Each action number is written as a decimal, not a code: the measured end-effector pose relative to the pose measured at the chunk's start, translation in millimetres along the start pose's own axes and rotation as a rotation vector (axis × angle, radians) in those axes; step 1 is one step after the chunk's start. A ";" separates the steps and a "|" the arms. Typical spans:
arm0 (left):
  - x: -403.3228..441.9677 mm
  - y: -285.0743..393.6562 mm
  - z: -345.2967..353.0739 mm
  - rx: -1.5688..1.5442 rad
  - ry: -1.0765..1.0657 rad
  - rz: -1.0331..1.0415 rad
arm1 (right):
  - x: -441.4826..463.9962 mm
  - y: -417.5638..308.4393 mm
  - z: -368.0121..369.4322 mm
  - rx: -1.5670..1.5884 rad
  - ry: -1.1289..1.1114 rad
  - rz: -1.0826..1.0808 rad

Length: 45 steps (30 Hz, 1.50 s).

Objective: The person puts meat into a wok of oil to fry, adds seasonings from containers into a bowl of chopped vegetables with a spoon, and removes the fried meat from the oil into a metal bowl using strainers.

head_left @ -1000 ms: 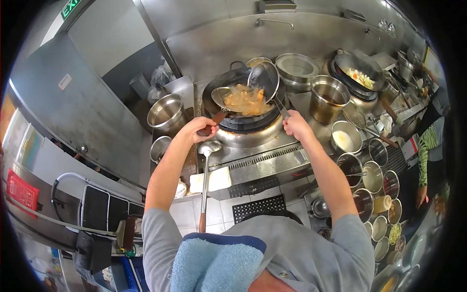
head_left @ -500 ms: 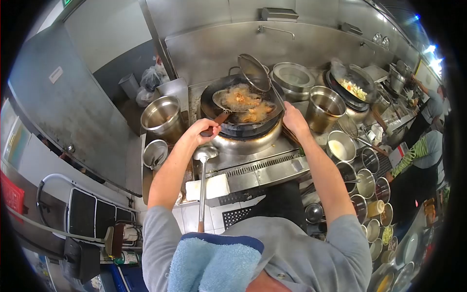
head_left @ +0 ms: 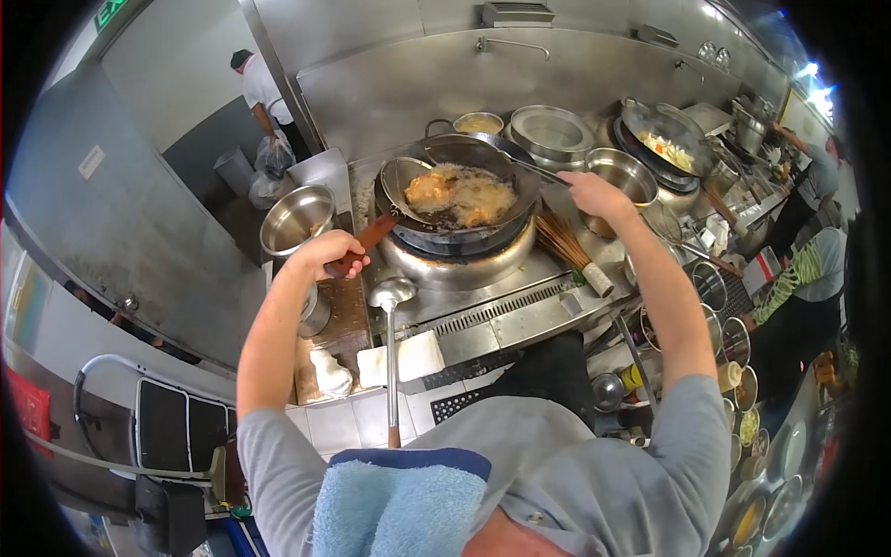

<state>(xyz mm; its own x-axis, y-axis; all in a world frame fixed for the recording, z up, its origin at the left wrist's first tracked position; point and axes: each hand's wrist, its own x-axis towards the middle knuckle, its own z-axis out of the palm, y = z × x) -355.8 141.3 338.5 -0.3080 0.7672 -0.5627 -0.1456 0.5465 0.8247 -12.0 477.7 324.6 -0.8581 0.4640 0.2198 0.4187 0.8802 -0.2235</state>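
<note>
My left hand [head_left: 336, 252] is closed around the wooden handle [head_left: 373, 232] of a wire strainer [head_left: 394, 184], whose round head sits in the left side of the wok [head_left: 520, 209]. Golden-brown fried pieces [head_left: 429, 189] lie in bubbling oil, partly over this strainer. With my right hand [head_left: 599, 195] I grip the long metal handle [head_left: 540, 171] of a second mesh strainer [head_left: 464, 147]. Its head is at the wok's far side; whether it rests on the rim I cannot tell. A ladle [head_left: 393, 292] lies near my left hand.
A bamboo brush [head_left: 566, 246] lies right of the burner. Steel pots [head_left: 295, 223] flank the wok, with another pot [head_left: 620, 174] at right. Folded white cloth [head_left: 418, 357] lies at the front edge. One person [head_left: 264, 93] stands in the doorway, another [head_left: 803, 269] at right.
The right-hand strainer, tilted up above the wok before, is now lower and flatter at its far side. My left hand has shifted left with its strainer. A person now shows in the doorway.
</note>
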 end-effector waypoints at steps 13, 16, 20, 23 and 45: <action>31.8 12.5 77.2 -0.550 -0.299 -0.087 | -94.2 -46.1 49.3 1.280 0.051 0.618; 53.3 15.1 84.0 -0.722 -0.387 -0.112 | -82.3 -66.2 92.9 1.063 0.149 0.568; 59.2 8.7 87.6 -0.942 -0.425 -0.111 | -69.2 -80.6 89.7 0.687 0.301 0.355; 53.0 -5.7 80.2 -1.036 -0.430 -0.109 | -63.7 -58.8 73.8 0.613 0.286 0.339; 50.7 -17.9 65.2 -0.541 -0.133 0.001 | -21.2 -14.4 -34.0 -0.092 -0.039 -0.056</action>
<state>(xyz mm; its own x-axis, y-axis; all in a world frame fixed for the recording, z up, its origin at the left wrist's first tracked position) -307.5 192.4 291.5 -0.1926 0.8226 -0.5350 -0.6183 0.3216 0.7171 10.3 458.6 355.4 -0.8913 0.4107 0.1920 0.3934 0.9111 -0.1230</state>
